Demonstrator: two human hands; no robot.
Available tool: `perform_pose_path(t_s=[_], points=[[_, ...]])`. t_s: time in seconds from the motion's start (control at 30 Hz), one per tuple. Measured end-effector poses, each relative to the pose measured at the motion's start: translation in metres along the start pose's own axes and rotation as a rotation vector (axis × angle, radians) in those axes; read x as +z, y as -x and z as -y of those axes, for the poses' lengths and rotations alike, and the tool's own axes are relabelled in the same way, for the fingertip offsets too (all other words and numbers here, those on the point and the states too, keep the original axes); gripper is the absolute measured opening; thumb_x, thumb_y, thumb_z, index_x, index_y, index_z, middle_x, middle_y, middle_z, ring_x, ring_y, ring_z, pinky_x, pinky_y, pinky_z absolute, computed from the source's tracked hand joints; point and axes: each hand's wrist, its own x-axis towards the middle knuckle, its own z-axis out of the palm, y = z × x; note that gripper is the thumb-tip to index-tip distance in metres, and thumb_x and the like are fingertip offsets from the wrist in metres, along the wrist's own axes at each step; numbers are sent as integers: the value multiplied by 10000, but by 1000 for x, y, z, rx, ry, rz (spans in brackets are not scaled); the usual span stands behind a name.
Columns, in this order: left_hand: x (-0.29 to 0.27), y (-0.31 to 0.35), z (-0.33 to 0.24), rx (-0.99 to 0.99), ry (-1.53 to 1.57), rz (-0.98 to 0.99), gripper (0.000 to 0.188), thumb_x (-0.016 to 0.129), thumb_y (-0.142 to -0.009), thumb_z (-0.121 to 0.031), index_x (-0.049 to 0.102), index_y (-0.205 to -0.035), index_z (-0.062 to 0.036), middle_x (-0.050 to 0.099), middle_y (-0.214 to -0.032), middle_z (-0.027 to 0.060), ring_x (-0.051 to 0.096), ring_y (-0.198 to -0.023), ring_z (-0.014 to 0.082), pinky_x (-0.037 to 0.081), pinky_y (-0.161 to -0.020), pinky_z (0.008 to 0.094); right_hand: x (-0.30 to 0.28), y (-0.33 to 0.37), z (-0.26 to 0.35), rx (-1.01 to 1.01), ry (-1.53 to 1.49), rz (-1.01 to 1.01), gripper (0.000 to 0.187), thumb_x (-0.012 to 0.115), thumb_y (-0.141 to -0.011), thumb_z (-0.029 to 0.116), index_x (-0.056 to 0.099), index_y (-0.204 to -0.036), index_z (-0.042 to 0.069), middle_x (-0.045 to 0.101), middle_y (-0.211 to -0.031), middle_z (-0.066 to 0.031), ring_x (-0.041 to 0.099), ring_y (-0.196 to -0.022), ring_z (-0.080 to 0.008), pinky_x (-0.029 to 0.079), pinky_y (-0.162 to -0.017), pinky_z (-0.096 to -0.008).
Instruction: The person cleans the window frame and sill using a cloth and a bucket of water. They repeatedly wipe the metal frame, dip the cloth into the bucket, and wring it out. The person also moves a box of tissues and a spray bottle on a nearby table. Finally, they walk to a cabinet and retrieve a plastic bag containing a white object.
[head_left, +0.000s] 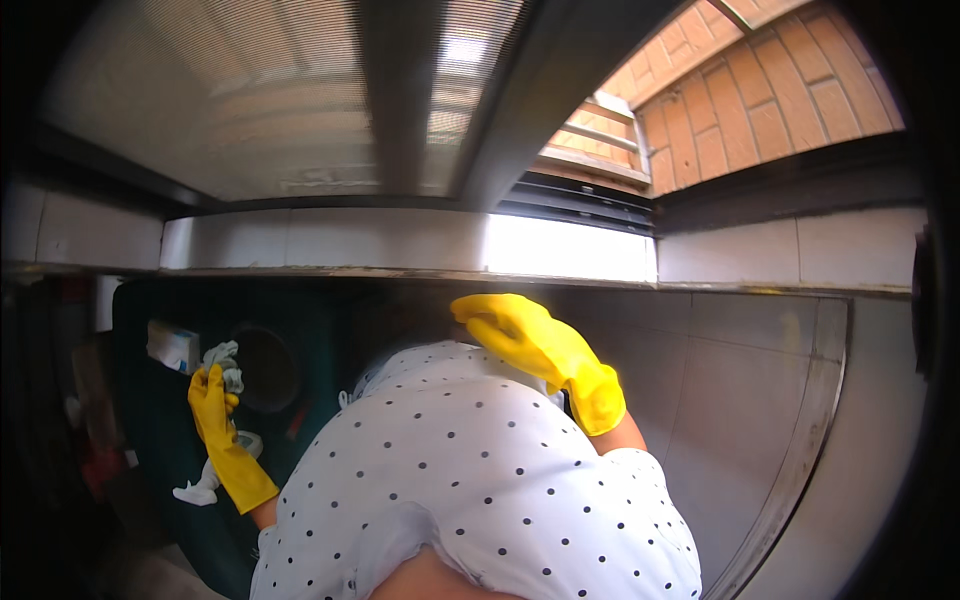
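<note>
Both of my hands wear long yellow rubber gloves. My left hand (211, 400) is closed on a crumpled pale grey-green cloth (224, 365), held over a dark green surface. Below that wrist lies a white spray bottle (197, 492), partly covered by the glove. My right hand (520, 335) is in front of my body, just below the window ledge. Its fingers point left, stretched out and close together, with the thumb apart. I see nothing in it, though its palm side is hidden.
A dark green surface (180, 300) with a round dark recess stands at left, carrying a small pale box (173, 346). Ahead run a tiled ledge (380, 238) and a dark-framed sliding window screen (280, 120). Grey tiles (730, 400) lie at right.
</note>
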Motion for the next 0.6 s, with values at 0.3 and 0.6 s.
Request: perform_pose_path(t_s=[0.3, 0.6], points=[[8, 4, -7, 58, 136, 229, 426, 626, -1013, -242, 501, -1347, -9, 628, -1067, 76, 618, -814, 110, 490, -708, 239, -8, 10, -24, -16, 1, 18, 365, 551, -1029, 284, 620, -1327, 86, 640, -1315, -145, 594, -1217, -333, 452, -1069, -381], [224, 80, -155, -10, 541, 895, 354, 600, -1025, -334, 579, -1170, -11, 680, -954, 86, 668, -742, 124, 518, -571, 202, -13, 3, -21, -234, -246, -203, 467, 652, -970, 172, 538, -1407, 55, 541, -1434, -187, 497, -1354, -346, 375, -1147, -403]])
